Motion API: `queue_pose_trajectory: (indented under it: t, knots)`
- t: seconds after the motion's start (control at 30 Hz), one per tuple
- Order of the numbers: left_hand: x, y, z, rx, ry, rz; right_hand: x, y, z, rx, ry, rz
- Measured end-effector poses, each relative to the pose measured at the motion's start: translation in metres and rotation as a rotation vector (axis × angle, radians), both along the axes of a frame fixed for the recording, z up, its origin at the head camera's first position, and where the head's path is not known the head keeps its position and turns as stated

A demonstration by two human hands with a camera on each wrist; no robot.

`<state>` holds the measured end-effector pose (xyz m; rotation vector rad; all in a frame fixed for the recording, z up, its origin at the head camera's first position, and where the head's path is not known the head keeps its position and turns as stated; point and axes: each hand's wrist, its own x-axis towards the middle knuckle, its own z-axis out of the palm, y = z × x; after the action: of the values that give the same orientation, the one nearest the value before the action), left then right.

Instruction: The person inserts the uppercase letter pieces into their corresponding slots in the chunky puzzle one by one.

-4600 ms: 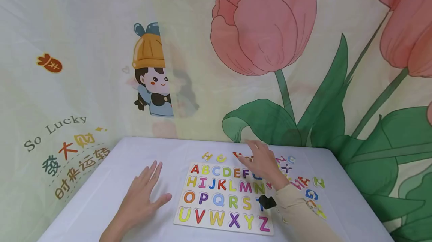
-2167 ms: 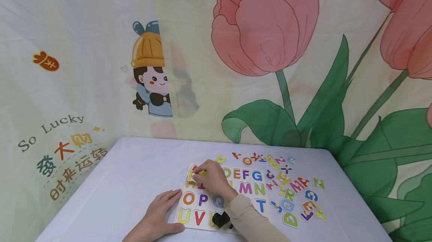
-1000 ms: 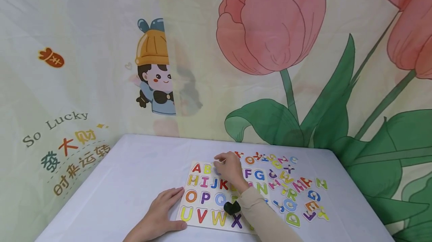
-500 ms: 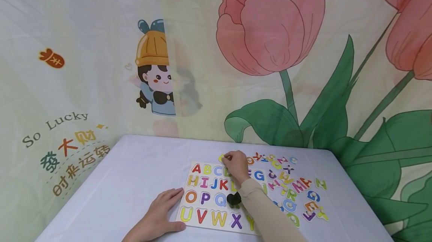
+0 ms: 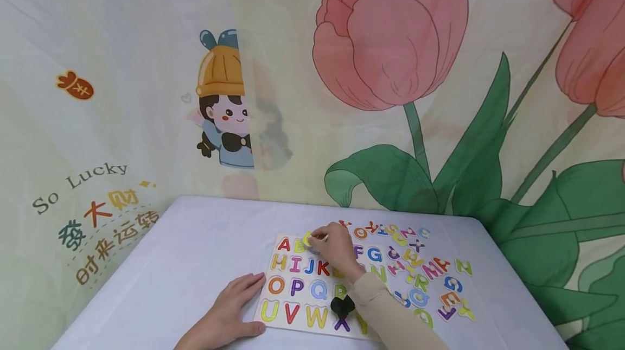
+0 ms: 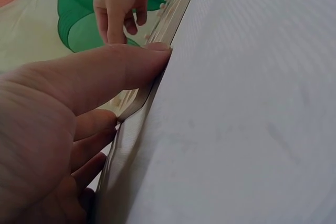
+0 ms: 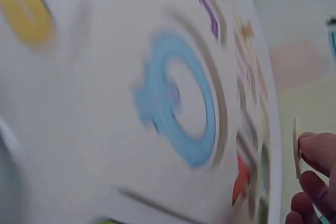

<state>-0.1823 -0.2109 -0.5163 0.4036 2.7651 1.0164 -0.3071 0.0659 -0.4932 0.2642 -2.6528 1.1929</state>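
Observation:
A white alphabet puzzle board (image 5: 265,304) lies on the table, printed with coloured letters in shaped recesses. My right hand (image 5: 337,247) is over its top row, near B and C, pinching a yellow curved letter piece (image 5: 307,239) between thumb and fingers. In the right wrist view that letter piece (image 7: 297,148) appears edge-on, above the board. My left hand (image 5: 227,309) rests at the board's lower left corner, fingers on the left side and thumb (image 6: 126,66) touching the lower edge. A yellow H piece (image 5: 279,262) appears to sit in the H recess.
Several loose letter pieces with knobs lie right of and behind the board, among them an orange O (image 5: 360,233), a blue Q (image 5: 419,297) and a green N (image 5: 464,267). A printed curtain (image 5: 288,176) hangs behind the white table (image 5: 161,285).
My right hand set the yellow H on the board, then picked the yellow curved piece up from behind it and brought it left over the top row. My left hand moved to the board's corner.

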Motion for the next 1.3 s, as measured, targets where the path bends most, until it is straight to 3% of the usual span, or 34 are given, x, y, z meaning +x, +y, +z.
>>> queue_pose_trajectory:
  t: [0.3, 0.6, 1.03, 1.3]
  knots:
    - [0.0, -0.006, -0.001, 0.008, 0.054, -0.058, 0.056, -0.019, 0.009, 0.074, 0.007, 0.213]
    - [0.0, -0.01, 0.0, 0.016, 0.078, -0.088, 0.09, -0.037, -0.001, 0.077, -0.013, 0.373]
    - [0.001, -0.012, -0.001, 0.025, 0.129, -0.11, 0.107, -0.05, -0.013, 0.081, 0.022, 0.383]
    - [0.001, -0.012, 0.001, 0.028, 0.078, -0.108, 0.108, -0.055, -0.016, 0.13, 0.039, 0.379]
